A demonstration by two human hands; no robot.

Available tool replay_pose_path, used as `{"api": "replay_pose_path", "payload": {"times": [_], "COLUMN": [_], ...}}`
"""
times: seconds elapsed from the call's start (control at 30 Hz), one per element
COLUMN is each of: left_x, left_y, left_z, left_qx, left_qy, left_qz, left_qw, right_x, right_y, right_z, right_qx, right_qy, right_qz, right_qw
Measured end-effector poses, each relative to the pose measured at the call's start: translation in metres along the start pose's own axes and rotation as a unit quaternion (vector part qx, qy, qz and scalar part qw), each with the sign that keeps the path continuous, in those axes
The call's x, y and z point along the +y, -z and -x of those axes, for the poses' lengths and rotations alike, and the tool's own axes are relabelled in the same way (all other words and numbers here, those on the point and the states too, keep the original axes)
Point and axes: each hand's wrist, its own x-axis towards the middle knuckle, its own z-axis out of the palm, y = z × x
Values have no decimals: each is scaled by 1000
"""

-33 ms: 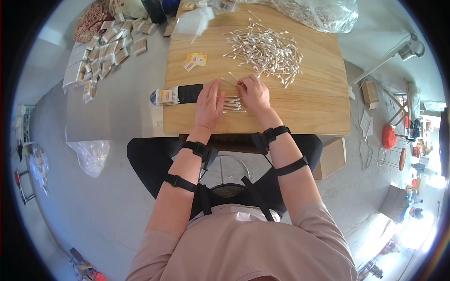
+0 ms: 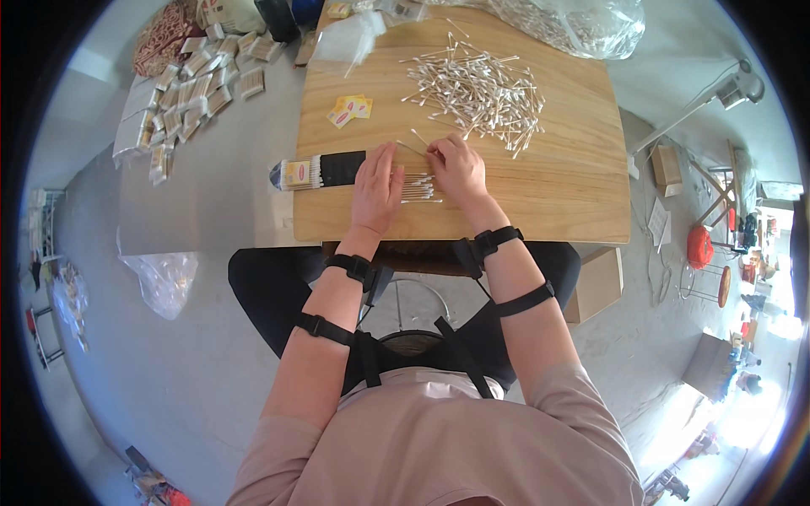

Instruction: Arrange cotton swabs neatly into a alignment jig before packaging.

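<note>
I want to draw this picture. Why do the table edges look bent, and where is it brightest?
Head view: the fisheye lens curves the wooden table edges toward the rim; the glare is strongest at the lower right, on the floor; the cotton swabs and both hands, left hand and right hand, look sharp in even light.

Both forearms reach forward from the lower edge, each banded by 2 dark straps. The left hand (image 2: 376, 187) lies flat, palm down, fingers extended. The right hand (image 2: 456, 166) is curled, fingertips pinched together.
</note>
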Motion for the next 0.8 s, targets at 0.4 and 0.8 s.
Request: {"api": "replay_pose_path", "payload": {"times": [0.4,0.8], "left_x": [-5,4], "left_y": [-5,5], "left_z": [2,1], "left_qx": [37,27], "left_qy": [4,131], "left_qz": [33,290], "left_qw": [999,948], "right_x": [-5,-15], "right_y": [1,2], "right_z": [-3,39], "right_qx": [-9,113], "right_qy": [34,-40], "right_qz": [-39,-244], "right_qw": [999,962]}}
